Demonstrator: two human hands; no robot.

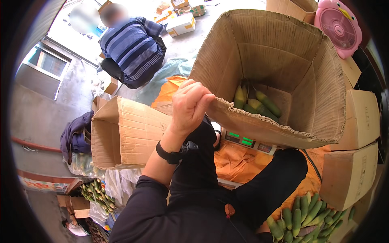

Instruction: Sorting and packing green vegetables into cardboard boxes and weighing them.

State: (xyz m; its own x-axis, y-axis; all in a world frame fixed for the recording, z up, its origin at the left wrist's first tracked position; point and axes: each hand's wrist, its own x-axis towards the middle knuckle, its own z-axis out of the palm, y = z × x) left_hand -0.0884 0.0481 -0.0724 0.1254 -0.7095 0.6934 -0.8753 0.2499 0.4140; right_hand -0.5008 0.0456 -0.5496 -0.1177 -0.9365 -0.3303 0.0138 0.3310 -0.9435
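My left hand [192,104] is closed on the near left rim of a large open cardboard box [273,57], with a black band around the wrist. Several green radishes [257,101] with pale ends and thin roots lie at the bottom of that box. Below its near wall shows a digital scale [240,139] with lit green figures; the box hides the rest of it. My right hand is out of view; a bit of that arm shows at the bottom edge, beside a heap of green radishes [304,215].
A smaller open carton [139,133] lies on its side at left. Closed cartons [349,173] are stacked at right, below a pink fan [339,30]. Orange sheeting [243,162] covers the floor. A person in a striped shirt [132,50] crouches ahead near parcels [180,24].
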